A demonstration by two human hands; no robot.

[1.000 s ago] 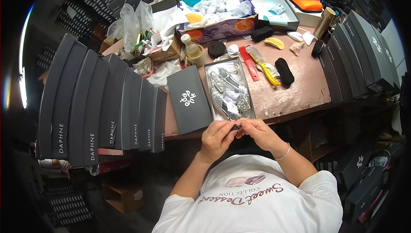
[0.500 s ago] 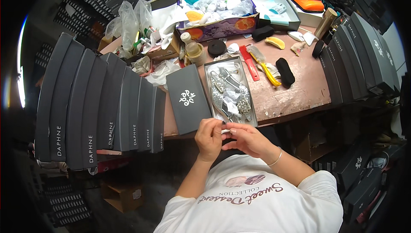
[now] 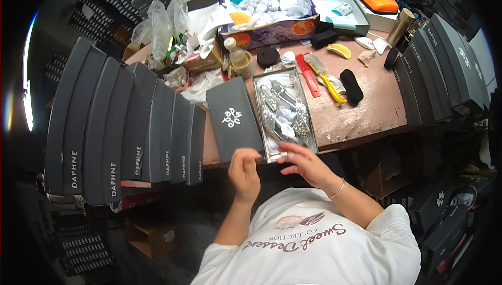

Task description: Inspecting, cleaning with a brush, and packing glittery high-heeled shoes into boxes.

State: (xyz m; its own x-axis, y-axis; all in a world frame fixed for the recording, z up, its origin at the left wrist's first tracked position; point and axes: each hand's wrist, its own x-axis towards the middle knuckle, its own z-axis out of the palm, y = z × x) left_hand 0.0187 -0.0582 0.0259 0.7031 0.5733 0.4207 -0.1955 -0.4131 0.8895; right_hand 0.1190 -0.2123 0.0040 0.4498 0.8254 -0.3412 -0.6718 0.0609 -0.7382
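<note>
A shoebox tray (image 3: 312, 128) lies at the table's near edge with a pair of silver, sparkly shoes (image 3: 300, 124) in it, white paper (image 3: 286, 113) between them. The dark grey lid (image 3: 230, 141) lies flat against the box's left side. By the lid's near right corner is my left hand (image 3: 244, 172), its fingers curled together in a pinch; what they hold, if anything, is too small to make out. My right hand (image 3: 306, 165) is over the box's near end, fingers apart. A small white piece shows by its fingertips; whether they touch it, I cannot tell.
Upright grey shoeboxes (image 3: 130, 128) line the left; more boxes (image 3: 442, 70) stand at the right. Beyond the tray lie a red brush (image 3: 308, 75), a yellow-handled brush (image 3: 332, 87) and a black pad (image 3: 351, 87). A purple carton (image 3: 272, 36) full of white wads stands behind.
My hands have come apart: the left has moved left toward the lid, the right stays by the box with its fingers more spread. The shoes and lid keep their places together.
</note>
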